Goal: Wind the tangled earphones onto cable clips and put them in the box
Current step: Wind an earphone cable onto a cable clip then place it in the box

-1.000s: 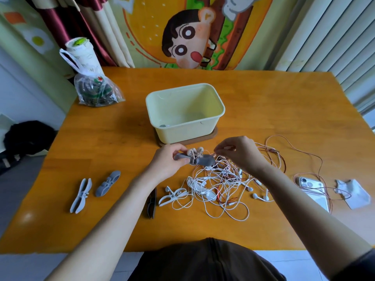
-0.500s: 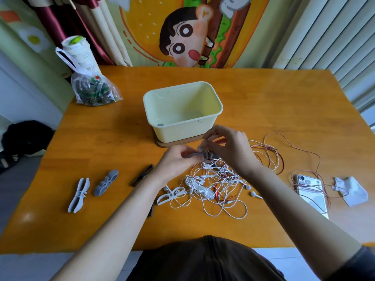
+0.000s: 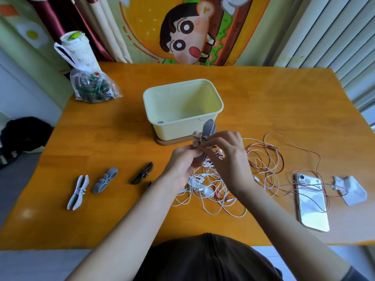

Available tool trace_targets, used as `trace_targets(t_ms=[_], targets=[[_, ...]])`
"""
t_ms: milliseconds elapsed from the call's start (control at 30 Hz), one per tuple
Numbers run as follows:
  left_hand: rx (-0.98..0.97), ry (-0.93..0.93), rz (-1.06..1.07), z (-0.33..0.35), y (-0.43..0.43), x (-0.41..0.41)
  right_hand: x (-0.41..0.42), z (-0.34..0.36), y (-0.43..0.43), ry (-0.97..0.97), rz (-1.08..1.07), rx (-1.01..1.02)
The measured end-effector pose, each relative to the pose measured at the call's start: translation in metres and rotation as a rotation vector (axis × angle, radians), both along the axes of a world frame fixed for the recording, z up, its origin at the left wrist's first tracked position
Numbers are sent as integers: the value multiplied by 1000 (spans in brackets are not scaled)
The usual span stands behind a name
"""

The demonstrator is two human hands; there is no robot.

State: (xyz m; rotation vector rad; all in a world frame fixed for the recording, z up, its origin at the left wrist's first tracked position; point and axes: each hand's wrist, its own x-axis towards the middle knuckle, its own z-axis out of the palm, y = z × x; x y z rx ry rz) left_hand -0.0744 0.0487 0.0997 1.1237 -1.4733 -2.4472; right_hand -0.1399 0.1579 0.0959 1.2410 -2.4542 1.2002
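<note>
Snagging risk noted: tangled earphones (image 3: 203, 185) lay heaped on the table (image 3: 121, 138) under both hands, left hand (image 3: 180, 167) gripped the grey cable clip (image 3: 209, 127) upright, right hand (image 3: 231, 159) pinched cord at its waist, so a hard pull could drag the heap or unseat the earbuds (image 3: 195, 136) before reaching the box (image 3: 174, 123) behind

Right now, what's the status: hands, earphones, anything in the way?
Left hand grips grey cable clip upright. Right hand pinches earphone wire at its middle. White tangle lies beneath. Pink cable crosses phone; could snag.
</note>
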Motion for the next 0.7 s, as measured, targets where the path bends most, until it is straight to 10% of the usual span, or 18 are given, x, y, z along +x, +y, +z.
trace_targets(t_ms=[267, 700], targets=[[116, 108, 35, 2, 6, 3, -3, 8, 2, -454, -111, -136], [1, 188, -96, 2, -9, 11, -7, 12, 2, -639, -41, -108]])
